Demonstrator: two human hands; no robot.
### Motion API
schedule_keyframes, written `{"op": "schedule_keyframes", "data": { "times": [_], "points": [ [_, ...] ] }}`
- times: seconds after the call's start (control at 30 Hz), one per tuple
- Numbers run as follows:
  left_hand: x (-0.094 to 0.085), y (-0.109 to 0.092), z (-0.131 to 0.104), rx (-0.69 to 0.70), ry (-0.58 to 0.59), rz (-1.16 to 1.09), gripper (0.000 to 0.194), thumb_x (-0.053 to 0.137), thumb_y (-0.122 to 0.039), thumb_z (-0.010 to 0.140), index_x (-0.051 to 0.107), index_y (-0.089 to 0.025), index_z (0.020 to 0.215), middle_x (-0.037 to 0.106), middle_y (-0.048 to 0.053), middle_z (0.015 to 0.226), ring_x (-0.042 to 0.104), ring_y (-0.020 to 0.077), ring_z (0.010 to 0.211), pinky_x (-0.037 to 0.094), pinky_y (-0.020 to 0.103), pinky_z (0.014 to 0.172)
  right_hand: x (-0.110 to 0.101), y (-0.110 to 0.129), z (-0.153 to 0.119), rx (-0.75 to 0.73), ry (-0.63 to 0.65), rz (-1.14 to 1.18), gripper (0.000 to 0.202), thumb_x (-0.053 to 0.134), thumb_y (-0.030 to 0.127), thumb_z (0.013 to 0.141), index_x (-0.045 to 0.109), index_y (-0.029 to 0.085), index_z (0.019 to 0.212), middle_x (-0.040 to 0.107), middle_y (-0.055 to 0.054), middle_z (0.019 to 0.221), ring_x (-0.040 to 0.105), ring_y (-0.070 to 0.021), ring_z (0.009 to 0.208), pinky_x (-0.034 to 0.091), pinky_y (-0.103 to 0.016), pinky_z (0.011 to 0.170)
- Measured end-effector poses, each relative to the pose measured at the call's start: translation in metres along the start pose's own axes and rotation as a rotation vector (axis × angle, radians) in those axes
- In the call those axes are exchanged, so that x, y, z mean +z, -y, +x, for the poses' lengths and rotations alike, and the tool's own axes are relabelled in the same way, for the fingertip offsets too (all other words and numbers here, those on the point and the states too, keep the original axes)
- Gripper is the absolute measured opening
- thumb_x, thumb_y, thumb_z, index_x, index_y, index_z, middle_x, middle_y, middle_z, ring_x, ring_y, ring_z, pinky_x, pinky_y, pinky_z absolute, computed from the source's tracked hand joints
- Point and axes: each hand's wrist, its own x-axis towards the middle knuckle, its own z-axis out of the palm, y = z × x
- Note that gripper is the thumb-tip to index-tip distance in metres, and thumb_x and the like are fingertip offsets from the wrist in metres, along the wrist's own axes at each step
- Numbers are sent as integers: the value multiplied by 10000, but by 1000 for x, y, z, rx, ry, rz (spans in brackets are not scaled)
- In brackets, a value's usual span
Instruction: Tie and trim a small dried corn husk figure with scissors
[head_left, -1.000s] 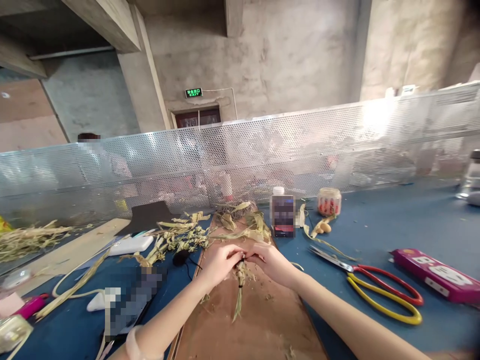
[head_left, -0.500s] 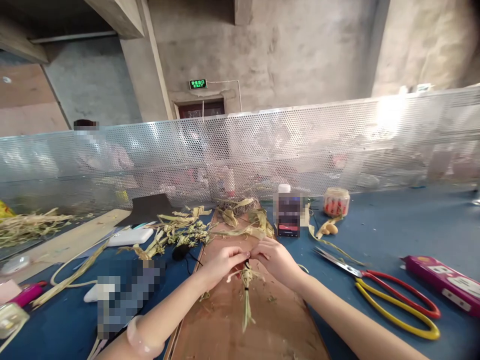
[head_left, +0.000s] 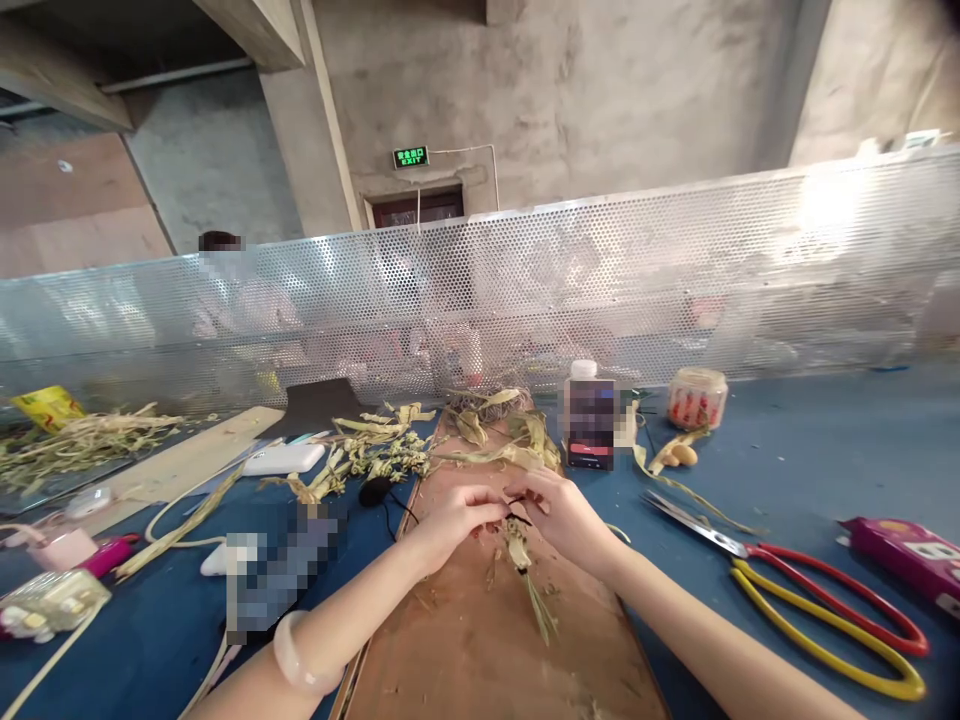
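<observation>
A small bundle of dried plant stalks point(head_left: 519, 553), bound around its middle with dark tie, hangs over the brown board with its thin green ends pointing down and right. At its top a black cord point(head_left: 517, 516) runs between my fingertips. My left hand point(head_left: 466, 515) pinches the cord from the left side. From the right, my right hand point(head_left: 553, 502) is closed on the cord's other end, its fingertips partly hidden behind the hand. The brown board point(head_left: 480, 650) lies under both hands, with small plant scraps on it.
Red-and-yellow-handled scissors point(head_left: 832, 610) lie to the right, near a purple box point(head_left: 911, 555). Behind stand a phone point(head_left: 591, 425) and a jar point(head_left: 697, 398). Dried stalks point(head_left: 382, 455) and a white device point(head_left: 283, 459) lie left. A perforated metal screen point(head_left: 510, 290) crosses the back.
The view has swung slightly left. The bundle has tilted, its lower end now pointing down and right. More of the black cord shows between my fingers.
</observation>
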Motion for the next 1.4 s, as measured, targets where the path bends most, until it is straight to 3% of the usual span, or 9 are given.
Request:
{"op": "schedule_keyframes", "data": {
  "times": [0.1, 0.17, 0.3, 0.47, 0.6, 0.87, 1.13, 1.3, 1.4],
  "points": [
    [1, -1, -1, 10, 3, -36, 135, 589, -287, 701, 609, -153, 694, 503, -19, 622, 413, 108, 586, 254, 241, 532, -3, 5, 1, 218, 57, 162, 202, 449, 245, 814, 600, 190, 938, 633, -15, 816, 543, -127, 690, 412, -252, 627],
    [2, -1, -1, 19, 9, -22, 145, 582, -295, 704, 606, -154, 680, 497, -21, 614, 408, 107, 584, 259, 243, 542, -3, 6, 2, 297, 109, 197, 323, 354, 388, 867, 593, 182, 796, 593, 4, 678, 508, -118, 614, 384, -249, 585],
    [3, 1, -2, -2, -22, 25, 153, 591, -301, 686, 627, -154, 708, 510, -19, 617, 409, 112, 596, 272, 243, 562, 2, 3, 5, 268, 238, 126, 469, 343, 523, 848, 442, 189, 534, 417, 42, 505, 361, -91, 504, 277, -242, 494],
    [1, 4, -4, -7, 8, 8, 182, 584, -291, 684, 652, -158, 789, 561, -5, 686, 437, 115, 630, 289, 241, 581, 3, 1, 4, 209, 300, 153, 441, 345, 505, 858, 427, 190, 560, 389, 49, 524, 339, -87, 521, 267, -234, 497],
    [0, 7, -5, -40, -7, -27, 137, 585, -275, 667, 642, -163, 720, 558, -10, 641, 450, 121, 614, 292, 244, 564, 3, 0, 1, 192, 352, 186, 433, 346, 505, 863, 494, 187, 608, 438, 39, 535, 393, -95, 530, 306, -232, 509],
    [1, 14, -1, -149, 22, -250, 73, 541, -195, 630, 594, -152, 652, 534, -9, 583, 456, 107, 542, 292, 233, 515, 4, -1, -4, 169, 301, 104, 266, 450, 429, 836, 601, 221, 767, 625, -3, 712, 534, -147, 682, 398, -273, 624],
    [0, 9, -3, -159, 91, -328, 62, 549, -192, 652, 578, -143, 676, 515, -13, 624, 440, 88, 540, 297, 226, 517, -1, 7, -5, 129, 236, 78, 212, 476, 385, 831, 628, 240, 853, 657, 3, 797, 536, -130, 665, 400, -265, 618],
    [1, 7, -4, -111, 78, -325, 125, 559, -225, 690, 612, -132, 754, 550, 12, 730, 490, 108, 662, 336, 226, 589, -3, 8, -4, 99, 214, 122, 192, 480, 340, 834, 635, 233, 866, 665, -2, 814, 561, -134, 710, 411, -264, 642],
    [0, 7, -4, -87, 115, -330, 118, 543, -213, 684, 608, -133, 743, 549, 10, 713, 462, 98, 603, 315, 223, 544, -4, 9, -4, 86, 197, 120, 171, 493, 316, 832, 641, 231, 847, 666, 0, 799, 559, -130, 691, 412, -263, 633]
  ]
}}
